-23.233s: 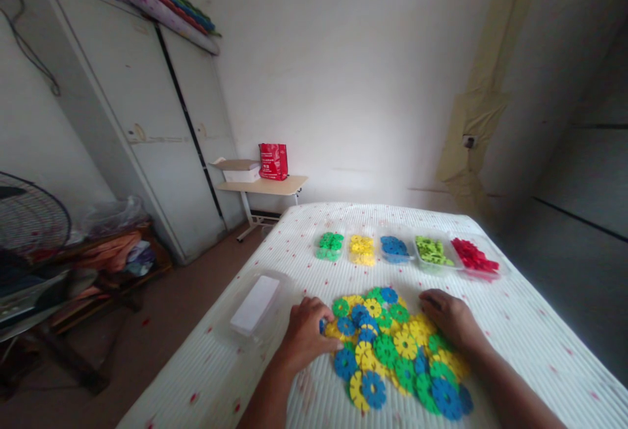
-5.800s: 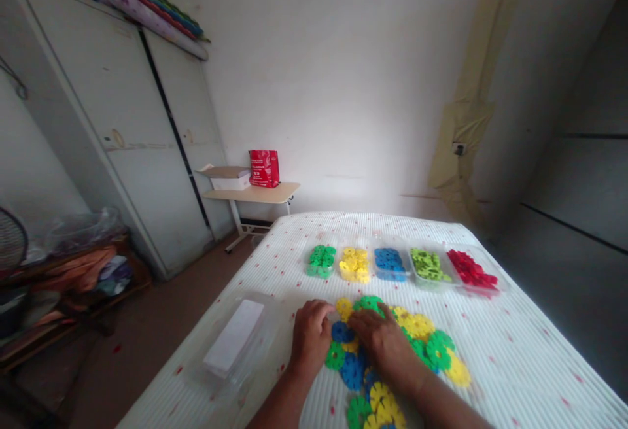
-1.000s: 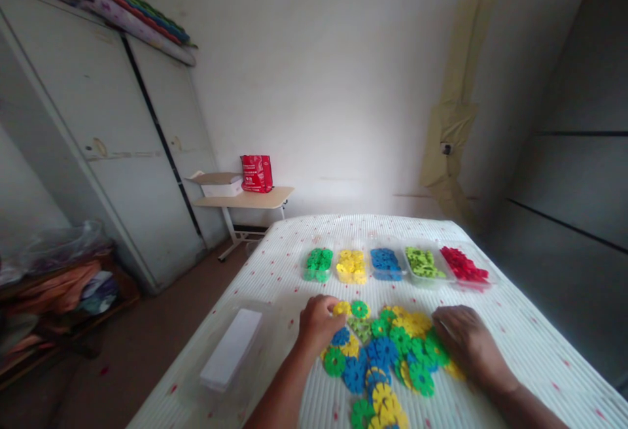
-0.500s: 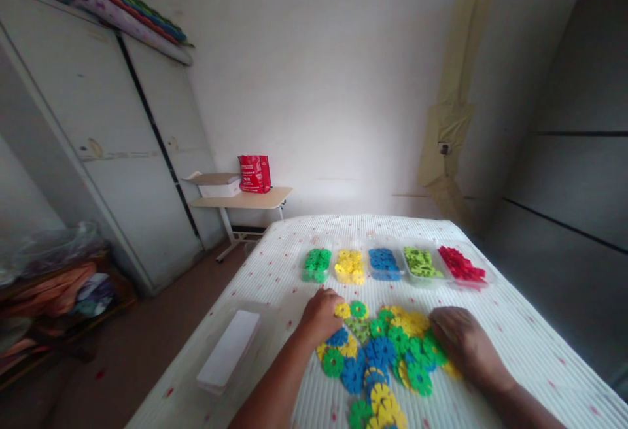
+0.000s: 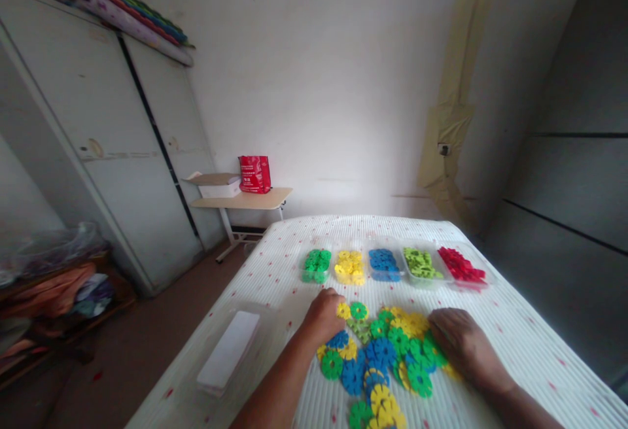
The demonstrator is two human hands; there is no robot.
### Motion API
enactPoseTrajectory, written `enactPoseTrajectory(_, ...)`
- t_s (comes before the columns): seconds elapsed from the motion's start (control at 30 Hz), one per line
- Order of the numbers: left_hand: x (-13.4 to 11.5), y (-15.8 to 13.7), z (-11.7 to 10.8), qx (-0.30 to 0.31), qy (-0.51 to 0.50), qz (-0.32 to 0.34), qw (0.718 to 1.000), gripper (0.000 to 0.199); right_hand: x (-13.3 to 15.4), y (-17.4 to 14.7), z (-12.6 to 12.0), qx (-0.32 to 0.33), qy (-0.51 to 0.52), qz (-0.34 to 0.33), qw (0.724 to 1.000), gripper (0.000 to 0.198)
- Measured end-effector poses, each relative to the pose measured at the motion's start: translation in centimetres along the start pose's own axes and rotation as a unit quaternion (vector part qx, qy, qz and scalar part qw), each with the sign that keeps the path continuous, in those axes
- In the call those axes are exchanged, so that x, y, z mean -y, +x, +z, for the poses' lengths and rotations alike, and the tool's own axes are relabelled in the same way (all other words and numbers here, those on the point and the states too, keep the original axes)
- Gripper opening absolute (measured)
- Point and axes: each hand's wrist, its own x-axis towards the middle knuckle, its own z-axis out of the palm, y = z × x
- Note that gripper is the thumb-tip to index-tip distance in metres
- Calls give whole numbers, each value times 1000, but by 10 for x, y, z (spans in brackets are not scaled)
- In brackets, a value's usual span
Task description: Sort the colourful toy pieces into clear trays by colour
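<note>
My left hand point(image 5: 324, 316) rests on the table, its fingers closed at the left edge of a yellow snowflake disc point(image 5: 343, 310). A green snowflake disc point(image 5: 360, 310) touches that yellow one on the right. Below them lie a light-green piece point(image 5: 361, 330) and a blue disc point(image 5: 338, 339), partly under my hand. On the right, my right hand point(image 5: 461, 341) lies with curled fingers against a heap of discs point(image 5: 398, 337) in green, yellow and blue; its fingertips are hidden. Towards me runs a row of overlapping yellow and blue discs point(image 5: 380, 396).
Clear tubs of green point(image 5: 317, 263), yellow point(image 5: 349, 265), blue point(image 5: 384, 263), light-green point(image 5: 420, 263) and red pieces point(image 5: 461, 265) line the table's far side. A clear tray with white cards point(image 5: 229, 349) lies left of my forearm. A side table point(image 5: 265, 199) holds a red bag point(image 5: 254, 174).
My left hand has shifted very slightly right, and the yellow and green discs beside it have moved a touch with it. My right hand has hardly moved.
</note>
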Motion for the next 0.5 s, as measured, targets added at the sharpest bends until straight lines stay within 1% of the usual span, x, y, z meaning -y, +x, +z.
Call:
enactPoseTrajectory(0.13, 0, -2, 1, -14, -4, -10, 1000, 32, 0, -1, 0, 16, 0, 6, 1000, 26)
enactPoseTrajectory(0.23, -2, -8, -6, -25, -7, -17, 1000, 34, 1, -2, 0, 22, 2, 9, 1000, 28)
enactPoseTrajectory(0.3, -4, -10, -16, -36, -8, -17, 999, 37, 2, -1, -1, 20, 5, 6, 1000, 29)
enactPoseTrajectory(0.37, -6, -6, -30, -60, -13, -23, 998, 41, 4, 0, -1, 17, 10, 1, 1000, 30)
enactPoseTrajectory(0.43, -10, 4, -45, -104, -29, -42, 993, 37, 6, 2, -2, 16, 14, 1, 1000, 29)
enactPoseTrajectory(0.5, -15, 19, -57, -151, -42, -65, 985, 29, 7, 2, -2, 16, 17, 2, 1000, 28)
